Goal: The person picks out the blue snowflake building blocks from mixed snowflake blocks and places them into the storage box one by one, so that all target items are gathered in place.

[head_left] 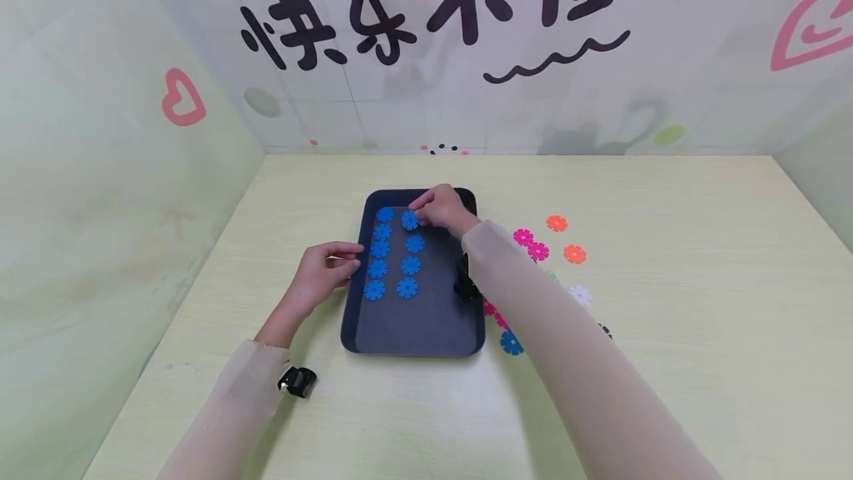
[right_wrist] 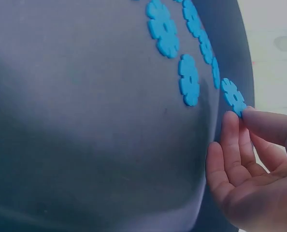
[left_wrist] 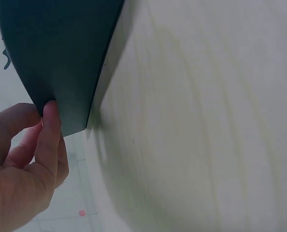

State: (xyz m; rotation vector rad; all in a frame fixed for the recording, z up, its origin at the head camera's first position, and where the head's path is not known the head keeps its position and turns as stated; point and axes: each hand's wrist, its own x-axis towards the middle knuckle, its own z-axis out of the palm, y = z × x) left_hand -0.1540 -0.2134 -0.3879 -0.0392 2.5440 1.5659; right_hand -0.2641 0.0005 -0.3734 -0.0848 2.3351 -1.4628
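A dark rectangular tray [head_left: 420,328] lies on the table. Two columns of blue notched plastic discs [head_left: 378,268] run down its left half. My right hand [head_left: 440,206] reaches over the tray's far end and pinches one blue notched disc [right_wrist: 233,96] by its edge between thumb and fingertips. That disc is tilted up at the head of the second column. With thumb and fingers, my left hand [head_left: 320,272] grips the tray's left rim; in the left wrist view the thumb [left_wrist: 50,121] presses on the tray's outer wall.
To the right of the tray, partly behind my right sleeve, lie loose discs: pink ones [head_left: 537,251], orange ones [head_left: 574,254], a white one [head_left: 580,294] and a blue one [head_left: 512,342]. A wall with black lettering [head_left: 466,6] stands behind the table [head_left: 680,258].
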